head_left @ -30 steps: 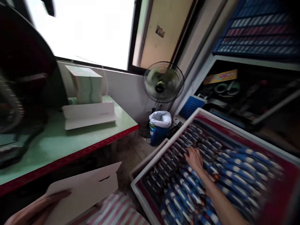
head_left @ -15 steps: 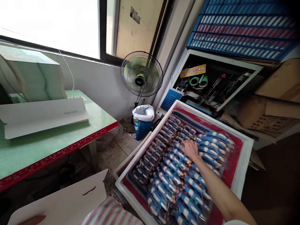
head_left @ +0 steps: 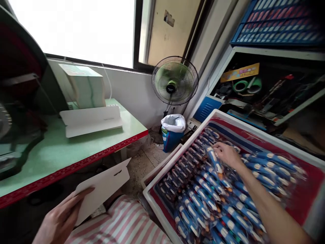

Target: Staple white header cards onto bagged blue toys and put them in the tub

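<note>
In my left hand (head_left: 62,215), at the lower left, is a folded white cardboard card (head_left: 105,189) with a slot near its far end. Thumb and fingers grip its near edge. My right hand (head_left: 228,155) is over a white-rimmed tray (head_left: 178,156), pinching a blue-and-white item in clear plastic wrap (head_left: 214,161), tilted above the others. Rows of similar wrapped blue-and-white items (head_left: 200,195) fill the tray's middle, with darker wrapped ones (head_left: 183,169) along its left side. The wrapping blurs what kind of item they are.
A green-topped table (head_left: 50,173) with a red edge stands left, bearing another white card (head_left: 92,123) and a tall stack of cards (head_left: 88,89). A fan (head_left: 175,81) and a lined blue bag (head_left: 172,140) stand beyond. A cluttered cabinet (head_left: 254,98) is behind the tray.
My right hand has lifted one wrapped item out of its row. My left hand with the card has come further into view, and the whole scene has shifted right.
</note>
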### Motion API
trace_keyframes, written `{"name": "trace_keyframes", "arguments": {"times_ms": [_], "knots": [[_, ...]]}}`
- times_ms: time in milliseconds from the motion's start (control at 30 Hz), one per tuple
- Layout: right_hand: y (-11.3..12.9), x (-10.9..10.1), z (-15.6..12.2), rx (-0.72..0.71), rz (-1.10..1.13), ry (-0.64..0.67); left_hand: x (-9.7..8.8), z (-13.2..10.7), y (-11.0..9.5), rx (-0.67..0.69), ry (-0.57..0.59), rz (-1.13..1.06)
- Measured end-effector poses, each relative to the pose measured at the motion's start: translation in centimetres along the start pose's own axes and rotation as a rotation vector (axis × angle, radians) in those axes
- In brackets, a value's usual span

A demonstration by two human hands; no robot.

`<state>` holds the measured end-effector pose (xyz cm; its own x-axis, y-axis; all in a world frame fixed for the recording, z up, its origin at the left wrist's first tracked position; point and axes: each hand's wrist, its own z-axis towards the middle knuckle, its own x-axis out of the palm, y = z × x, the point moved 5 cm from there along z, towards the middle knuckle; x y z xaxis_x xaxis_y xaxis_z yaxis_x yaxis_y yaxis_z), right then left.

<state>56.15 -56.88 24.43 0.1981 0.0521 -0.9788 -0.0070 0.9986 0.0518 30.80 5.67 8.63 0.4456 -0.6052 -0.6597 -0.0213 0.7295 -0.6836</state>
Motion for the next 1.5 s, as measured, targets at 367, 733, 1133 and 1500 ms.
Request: {"name": "trace_keyframes", "arguments": {"times_ms": [367, 733, 1133, 1500], "knots": [[23.1, 0.1, -7.1, -0.141, 1.276, 0.575, 2.8, -1.5, -5.6, 0.062, 0.255, 0.103], [39.8, 1.1, -13.0, -0.554, 1.453, 0.755, -0.8, -4.3, -5.3, -0.276, -0.016, -0.372], [42.6, 8.7, -14.3, -0.577, 1.255, 0.226, -2.7, -9.1, 0.6, -0.633, -0.206, -0.668], [46.1, 12.1, -17.8, -0.556, 1.344, 0.363, -8.4, -10.0, 2.3, -0.556, -0.317, -0.473]]}}
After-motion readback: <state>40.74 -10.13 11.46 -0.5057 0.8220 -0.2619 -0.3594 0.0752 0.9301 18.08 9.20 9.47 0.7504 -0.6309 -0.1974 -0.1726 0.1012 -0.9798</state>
